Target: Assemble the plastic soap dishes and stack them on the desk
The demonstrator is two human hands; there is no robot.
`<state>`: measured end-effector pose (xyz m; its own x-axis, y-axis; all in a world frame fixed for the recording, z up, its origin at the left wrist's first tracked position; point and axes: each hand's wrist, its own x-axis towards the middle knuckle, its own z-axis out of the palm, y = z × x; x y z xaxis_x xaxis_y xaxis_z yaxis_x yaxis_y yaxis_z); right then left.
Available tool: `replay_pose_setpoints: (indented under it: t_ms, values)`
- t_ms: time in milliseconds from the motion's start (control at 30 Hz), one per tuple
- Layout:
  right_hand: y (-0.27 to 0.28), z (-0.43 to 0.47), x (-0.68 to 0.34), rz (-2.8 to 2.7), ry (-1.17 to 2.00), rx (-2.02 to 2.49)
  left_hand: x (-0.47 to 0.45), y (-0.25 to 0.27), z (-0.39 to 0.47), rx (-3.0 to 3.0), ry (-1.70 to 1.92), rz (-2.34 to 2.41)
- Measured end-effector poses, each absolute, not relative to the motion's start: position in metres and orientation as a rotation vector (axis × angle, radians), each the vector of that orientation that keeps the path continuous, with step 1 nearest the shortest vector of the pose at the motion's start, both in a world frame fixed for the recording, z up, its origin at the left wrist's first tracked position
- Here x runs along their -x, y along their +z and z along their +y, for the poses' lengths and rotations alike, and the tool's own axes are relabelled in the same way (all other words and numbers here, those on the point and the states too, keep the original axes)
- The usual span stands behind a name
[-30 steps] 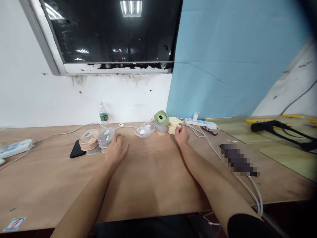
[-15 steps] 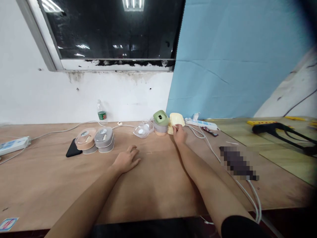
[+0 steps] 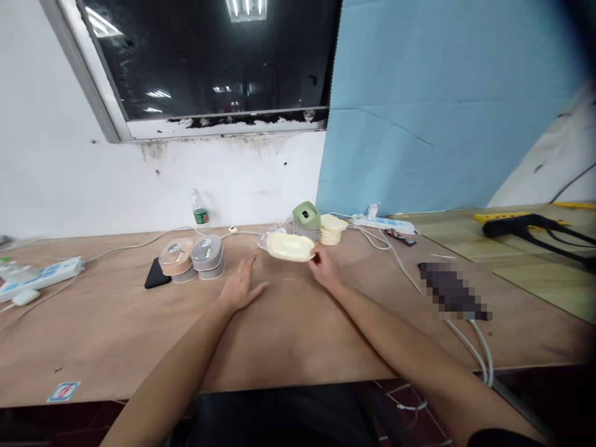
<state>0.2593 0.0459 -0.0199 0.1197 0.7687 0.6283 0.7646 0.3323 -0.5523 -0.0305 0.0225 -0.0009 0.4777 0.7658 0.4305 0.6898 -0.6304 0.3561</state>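
My right hand (image 3: 325, 268) pinches the right end of a shallow pale yellow plastic tray (image 3: 291, 247), held above the middle of the table. Spread out on the wood, my left hand (image 3: 238, 287) holds nothing, to the left of that tray. Behind the right hand stands a stack of similar yellow trays (image 3: 331, 236). Beside the stack, a green plastic piece with a dark slot (image 3: 307, 215) rests on grey pieces. Clear plastic covers (image 3: 264, 239) lie partly hidden behind the held tray.
Left stand a peach lidded box (image 3: 176, 257) and a grey lidded box (image 3: 207, 256), beside a black phone (image 3: 157, 275). A bottle (image 3: 200, 211) is by the wall. Power strips (image 3: 388, 224) and cables lie at both sides. A pixelated dark object (image 3: 451, 292) lies at right.
My right hand has lifted a yellow tray off the stack and brought it left and nearer. My left hand stays on the table, fingers still spread. The view has shifted slightly.
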Motion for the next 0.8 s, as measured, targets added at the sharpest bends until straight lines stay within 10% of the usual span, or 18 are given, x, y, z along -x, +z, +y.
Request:
replay_pose_setpoints:
  t_ms: [467, 800]
  values:
    - [-0.02, 0.04, -0.217, -1.805, 0.381, 1.359, 0.039, 0.002, 0.031, -2.257, 0.977, 1.389]
    - [0.041, 0.102, -0.273, -1.796, -0.217, 1.647, 0.036, -0.005, 0.04, -2.501, 0.606, 1.36]
